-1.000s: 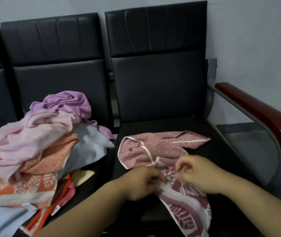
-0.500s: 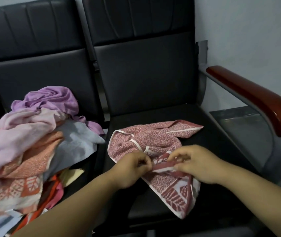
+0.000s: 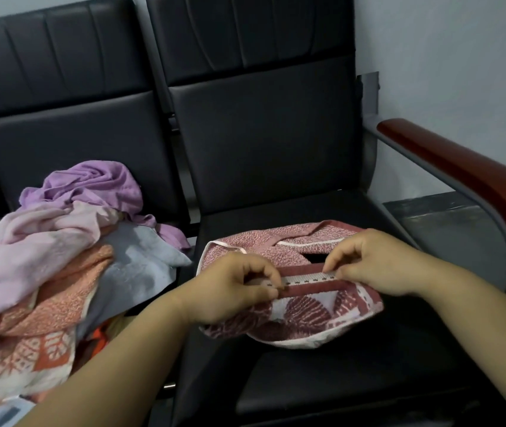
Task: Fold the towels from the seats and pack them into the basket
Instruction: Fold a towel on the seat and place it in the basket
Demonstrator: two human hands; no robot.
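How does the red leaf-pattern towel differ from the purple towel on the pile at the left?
The red towel bears a leaf pattern and a pale border; the purple towel is plain. The left hand and right hand pinch the red towel's edge between them; the purple towel lies untouched, crumpled on top of the pile. Neither is neatly folded yet.

Black padded bench. The right seat (image 3: 307, 380), bounded by a red-brown armrest (image 3: 461, 171), bears one crumpled red towel (image 3: 307, 315) with a leaf pattern. The left seat (image 3: 60, 143) bears a heap of unfolded towels: lilac towel (image 3: 91, 186) at the rear, pink towel (image 3: 30, 248), orange towel (image 3: 60, 303), grey-blue towel (image 3: 140, 266) beside them.
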